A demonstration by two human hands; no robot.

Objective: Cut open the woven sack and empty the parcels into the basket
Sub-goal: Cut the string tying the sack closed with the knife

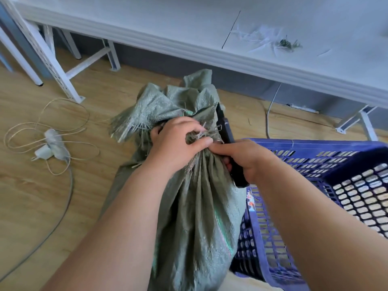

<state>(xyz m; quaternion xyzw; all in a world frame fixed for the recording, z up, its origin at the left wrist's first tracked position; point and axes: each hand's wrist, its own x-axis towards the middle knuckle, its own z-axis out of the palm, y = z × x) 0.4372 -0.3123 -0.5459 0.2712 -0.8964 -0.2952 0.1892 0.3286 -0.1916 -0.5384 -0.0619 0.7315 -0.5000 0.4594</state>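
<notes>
A grey-green woven sack stands upright on the floor, its neck bunched and tied with frayed twine. My left hand grips the gathered neck just below the knot. My right hand holds a black cutter, its index finger stretched toward the knot; the tool's long dark body runs up behind the sack neck. The blue plastic basket stands right of the sack, touching it. No parcels show; the sack hides its contents.
A white table spans the back, with plastic strips and twine scraps on it. On the wooden floor at left lie a coil of twine, a grey cable and a white plug wrapped in cloth. White table legs stand at back left.
</notes>
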